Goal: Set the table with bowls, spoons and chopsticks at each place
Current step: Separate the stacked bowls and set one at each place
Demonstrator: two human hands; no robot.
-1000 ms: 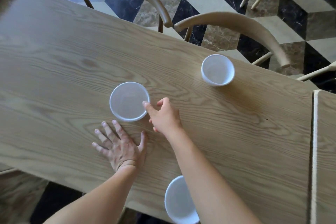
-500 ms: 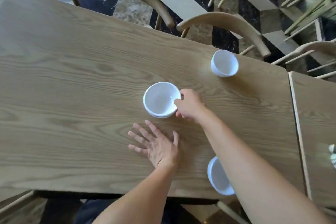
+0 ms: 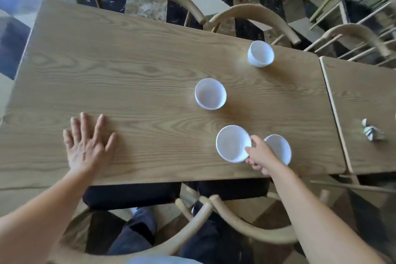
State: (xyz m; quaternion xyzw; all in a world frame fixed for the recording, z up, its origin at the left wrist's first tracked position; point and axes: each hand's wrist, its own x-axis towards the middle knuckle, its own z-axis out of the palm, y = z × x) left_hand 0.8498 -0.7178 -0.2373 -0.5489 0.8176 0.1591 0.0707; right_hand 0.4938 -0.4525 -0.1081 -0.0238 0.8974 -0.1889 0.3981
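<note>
Four white bowls stand on the wooden table. One bowl is by the far edge, another bowl sits mid-table. My right hand pinches the rim of a third bowl near the front edge, thumb inside the rim. Right beside it a fourth bowl is partly hidden behind that hand. My left hand lies flat on the table at the left, fingers spread, holding nothing. I see no spoons and no chopsticks.
Two curved-back wooden chairs stand at the far side, two more chairs at the near side by my legs. A second table abuts on the right with a small crumpled wrapper on it.
My right hand has drawn back from mid-table to the front edge with a bowl in its grip; one bowl stays mid-table. My left hand has slid left. The view has pulled back.
</note>
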